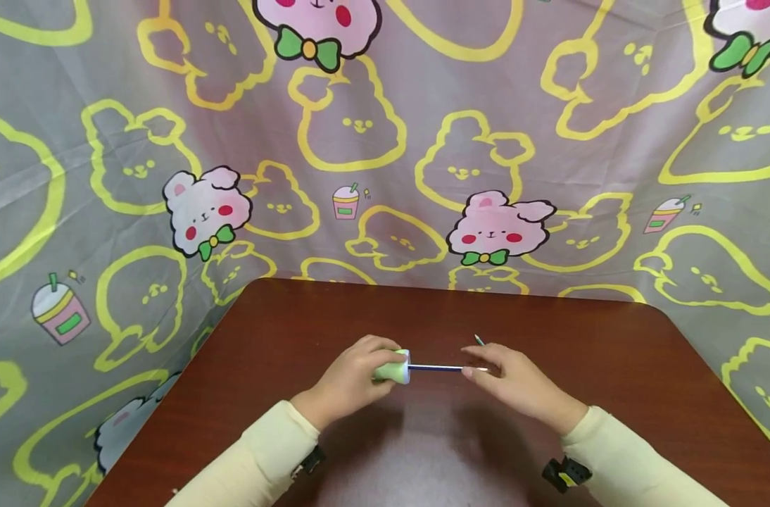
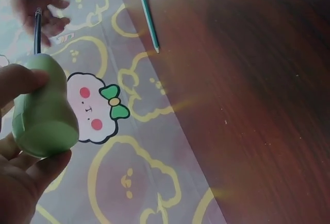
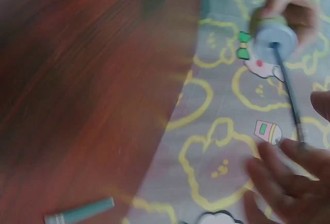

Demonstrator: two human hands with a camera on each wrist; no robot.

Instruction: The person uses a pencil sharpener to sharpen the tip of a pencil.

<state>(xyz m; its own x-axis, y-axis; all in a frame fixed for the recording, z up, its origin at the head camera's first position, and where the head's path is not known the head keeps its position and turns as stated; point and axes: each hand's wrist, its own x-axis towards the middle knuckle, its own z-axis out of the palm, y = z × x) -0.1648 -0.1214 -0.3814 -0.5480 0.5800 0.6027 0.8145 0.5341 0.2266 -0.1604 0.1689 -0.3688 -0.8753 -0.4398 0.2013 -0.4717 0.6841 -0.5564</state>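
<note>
My left hand (image 1: 353, 374) grips a green pencil sharpener (image 1: 393, 370) with a pale end, held sideways above the table. A dark pencil (image 1: 437, 367) sticks out of the hole in that pale end, pointing right; its tip is hidden inside. In the left wrist view, fingers and thumb wrap the waisted body of the sharpener (image 2: 47, 103). My right hand (image 1: 518, 384) is at the pencil's outer end, fingers spread and loosely bent, not closed round it. Whether a fingertip touches the pencil (image 3: 290, 95) cannot be made out in the right wrist view.
A second pencil, green (image 2: 149, 20), lies on the brown table (image 1: 296, 317) beyond the right hand. Patterned cloth (image 1: 385, 232) hangs behind and beside the table. Dark wrist cameras (image 1: 565, 474) sit below the sleeves.
</note>
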